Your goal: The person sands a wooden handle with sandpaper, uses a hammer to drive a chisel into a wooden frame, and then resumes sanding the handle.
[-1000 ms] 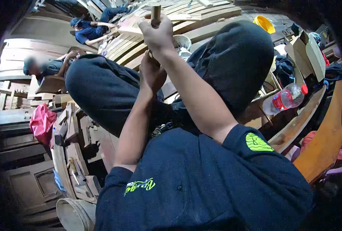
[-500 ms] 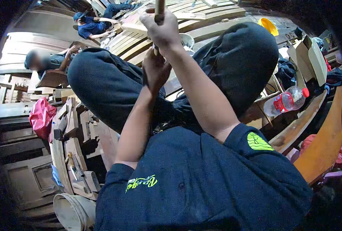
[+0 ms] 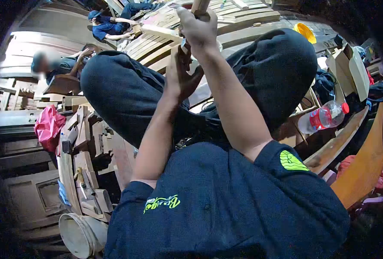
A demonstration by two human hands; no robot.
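My right hand (image 3: pixel 198 31) is closed around a light wooden stick (image 3: pixel 200 6), whose upper end runs out of the top of the view. Just below it, my left hand (image 3: pixel 180 77) has its thumb held out to the side and its shaded fingers curled at a narrow piece. That piece is too dark and too covered to make out. Both hands are raised between my bent knees, over pale wooden boards (image 3: pixel 152 56).
Two people (image 3: pixel 107 30) (image 3: pixel 62 64) sit at the upper left. A plastic bottle (image 3: pixel 323 117), an open carton (image 3: pixel 351 71) and a yellow container (image 3: pixel 304 33) are at the right. A white bucket (image 3: pixel 77 235), a red bag (image 3: pixel 49 127) and wood scraps (image 3: pixel 83 164) lie left.
My right hand and the stick have shifted right, and the stick leans more. My left hand's thumb now stands further out. The whole view has moved slightly.
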